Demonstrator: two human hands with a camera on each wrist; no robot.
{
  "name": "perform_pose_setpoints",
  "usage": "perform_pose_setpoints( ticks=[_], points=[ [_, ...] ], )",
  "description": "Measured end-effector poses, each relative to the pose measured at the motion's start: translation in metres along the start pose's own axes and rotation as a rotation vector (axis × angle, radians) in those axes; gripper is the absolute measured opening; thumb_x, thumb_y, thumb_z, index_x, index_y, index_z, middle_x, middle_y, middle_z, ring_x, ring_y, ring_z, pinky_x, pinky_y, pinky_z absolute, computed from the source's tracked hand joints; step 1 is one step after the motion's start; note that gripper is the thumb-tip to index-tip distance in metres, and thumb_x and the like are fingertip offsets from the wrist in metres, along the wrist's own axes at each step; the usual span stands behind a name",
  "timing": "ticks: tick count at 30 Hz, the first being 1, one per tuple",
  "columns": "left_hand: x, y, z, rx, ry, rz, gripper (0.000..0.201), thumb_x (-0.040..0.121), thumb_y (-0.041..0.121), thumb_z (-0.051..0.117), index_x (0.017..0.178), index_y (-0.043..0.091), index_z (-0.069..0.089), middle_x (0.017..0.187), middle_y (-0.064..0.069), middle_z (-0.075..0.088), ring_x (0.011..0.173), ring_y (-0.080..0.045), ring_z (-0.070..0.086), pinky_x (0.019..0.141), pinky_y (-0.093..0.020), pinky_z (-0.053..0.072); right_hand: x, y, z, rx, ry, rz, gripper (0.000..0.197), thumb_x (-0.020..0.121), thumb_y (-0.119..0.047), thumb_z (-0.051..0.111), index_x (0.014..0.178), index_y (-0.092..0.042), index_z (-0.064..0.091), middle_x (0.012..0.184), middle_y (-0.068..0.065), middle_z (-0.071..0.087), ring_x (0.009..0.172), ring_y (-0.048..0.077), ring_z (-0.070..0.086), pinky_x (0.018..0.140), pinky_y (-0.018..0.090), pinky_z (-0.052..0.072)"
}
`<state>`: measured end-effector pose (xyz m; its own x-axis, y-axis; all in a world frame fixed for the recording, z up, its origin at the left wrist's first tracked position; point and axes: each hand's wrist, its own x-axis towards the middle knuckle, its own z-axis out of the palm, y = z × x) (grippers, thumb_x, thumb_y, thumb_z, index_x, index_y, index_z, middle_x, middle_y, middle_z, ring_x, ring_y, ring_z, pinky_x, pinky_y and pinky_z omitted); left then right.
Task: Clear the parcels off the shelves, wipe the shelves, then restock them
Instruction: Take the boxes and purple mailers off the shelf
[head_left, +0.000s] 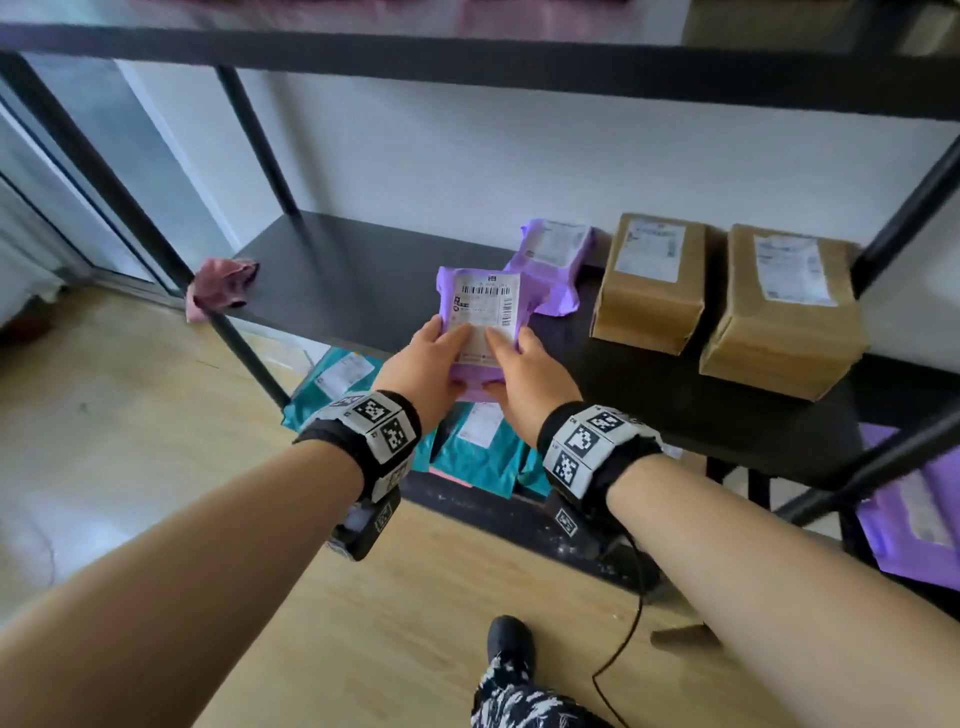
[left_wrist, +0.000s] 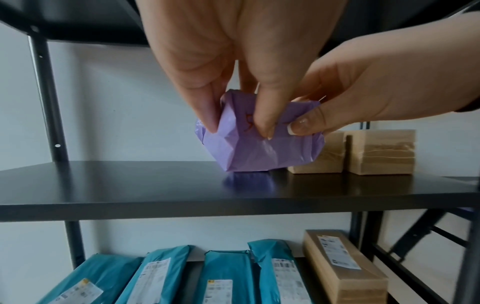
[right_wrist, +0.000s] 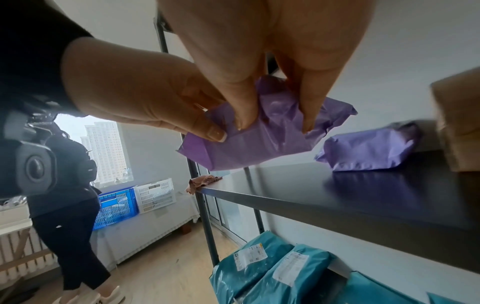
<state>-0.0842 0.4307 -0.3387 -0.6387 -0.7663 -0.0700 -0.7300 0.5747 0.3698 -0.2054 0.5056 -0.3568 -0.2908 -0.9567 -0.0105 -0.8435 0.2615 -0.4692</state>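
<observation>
**Purple parcel going down on the middle shelf**

The black shelf (head_left: 363, 291) is a smooth, slightly glossy board on thin dark metal posts; it mirrors what sits on it. At its right end stand two cardboard boxes (head_left: 727, 306), square-edged, taped, labels up. Just left of them lies a second purple mailer (head_left: 553, 260), soft and puckered. A crumpled pink cloth (head_left: 223, 286) hangs off the shelf's left front corner. Below, teal mailers (left_wrist: 228, 275) lie in a row.

Both hands grasp one purple parcel (head_left: 480, 317), a thin plastic bag, creased and yielding, white barcode label facing up. The left hand (head_left: 434, 364) pinches its left side, fingers curled under and thumb on the label; the right hand (head_left: 524, 371) does the same on the right. The parcel hangs tilted over the shelf's middle; from the left wrist view its far edge looks to be touching or just above the board, I can't say which.

This looks like restocking. To do it well I'd lower the far edge first, lay it flat with the label up, and slide it snug beside the other mailer, squared like the boxes. The film is slippery on that board, so let go only once it lies settled.
</observation>
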Motion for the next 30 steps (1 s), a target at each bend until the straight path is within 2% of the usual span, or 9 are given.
perform_pose_setpoints(
  ticks=[9,13,17,21,23,25,26,28,30],
  points=[
    [0.103,-0.078,-0.012,0.006,-0.087,-0.024,0.057,0.080,0.012,0.060,0.133,0.024,0.045,0.132,-0.004,0.043,0.109,-0.028,0.053,0.086,-0.041,0.051,0.125,-0.016,0.039,-0.006,-0.090,0.012,0.057,0.088,-0.009,0.055,0.140,-0.018,0.033,0.136,0.014,0.033,0.105,0.034,0.058,0.091,0.041,0.049],
    [0.146,-0.107,-0.017,0.024,-0.153,0.002,0.059,0.080,0.008,0.058,0.136,0.023,0.043,0.137,-0.007,0.040,0.117,-0.030,0.050,0.093,-0.039,0.047,0.168,-0.020,0.052,-0.024,-0.109,0.067,0.058,0.089,-0.009,0.054,0.141,-0.018,0.031,0.135,0.013,0.033,0.105,0.035,0.057,0.092,0.041,0.047],
    [0.190,-0.127,-0.019,0.010,-0.219,0.125,0.062,0.077,0.007,0.051,0.134,0.028,0.043,0.137,0.000,0.044,0.120,-0.027,0.050,0.094,-0.039,0.047,0.201,-0.016,0.057,-0.059,-0.085,0.166,0.055,0.090,-0.007,0.050,0.141,-0.014,0.032,0.138,0.015,0.031,0.110,0.036,0.054,0.096,0.040,0.045],
    [0.229,-0.133,-0.022,0.018,-0.259,0.238,0.059,0.080,0.006,0.052,0.135,0.025,0.044,0.137,-0.003,0.044,0.125,-0.025,0.046,0.099,-0.040,0.043,0.227,-0.005,0.062,-0.123,-0.009,0.229,0.050,0.092,-0.010,0.051,0.139,-0.012,0.035,0.140,0.015,0.031,0.112,0.033,0.054,0.100,0.037,0.042],
    [0.243,-0.132,-0.023,0.027,-0.253,0.286,0.053,0.082,0.007,0.051,0.133,0.021,0.046,0.138,-0.005,0.043,0.125,-0.026,0.046,0.099,-0.039,0.043,0.237,0.000,0.060,-0.152,-0.011,0.234,0.047,0.094,-0.017,0.050,0.139,-0.013,0.037,0.137,0.012,0.037,0.113,0.031,0.053,0.095,0.037,0.046],
    [0.256,-0.132,-0.022,0.076,-0.267,0.318,0.051,0.086,0.010,0.050,0.136,0.018,0.043,0.143,-0.008,0.037,0.126,-0.027,0.045,0.100,-0.038,0.041,0.246,0.003,0.054,-0.093,0.021,0.271,0.042,0.097,-0.022,0.046,0.137,-0.016,0.037,0.130,0.005,0.046,0.115,0.028,0.054,0.082,0.026,0.052],
    [0.261,-0.133,-0.021,0.118,-0.280,0.326,0.052,0.089,0.013,0.050,0.140,0.016,0.039,0.147,-0.010,0.032,0.128,-0.028,0.042,0.102,-0.038,0.040,0.251,0.003,0.051,-0.100,0.027,0.281,0.043,0.098,-0.018,0.044,0.140,-0.016,0.035,0.136,0.004,0.042,0.119,0.028,0.052,0.083,0.023,0.052],
    [0.272,-0.134,-0.021,0.187,-0.298,0.346,0.056,0.093,0.018,0.049,0.146,0.014,0.031,0.153,-0.012,0.021,0.132,-0.030,0.038,0.105,-0.039,0.036,0.258,0.000,0.047,-0.147,-0.011,0.285,0.050,0.096,-0.007,0.045,0.143,-0.011,0.031,0.155,0.013,0.011,0.126,0.032,0.045,0.098,0.032,0.045],
    [0.280,-0.135,-0.022,0.223,-0.323,0.347,0.058,0.096,0.020,0.045,0.149,0.016,0.021,0.156,-0.011,0.012,0.138,-0.029,0.031,0.110,-0.038,0.031,0.264,-0.003,0.043,-0.149,-0.004,0.300,0.052,0.092,-0.002,0.047,0.142,-0.009,0.033,0.157,0.016,0.003,0.127,0.036,0.042,0.105,0.039,0.039]
  ],
)
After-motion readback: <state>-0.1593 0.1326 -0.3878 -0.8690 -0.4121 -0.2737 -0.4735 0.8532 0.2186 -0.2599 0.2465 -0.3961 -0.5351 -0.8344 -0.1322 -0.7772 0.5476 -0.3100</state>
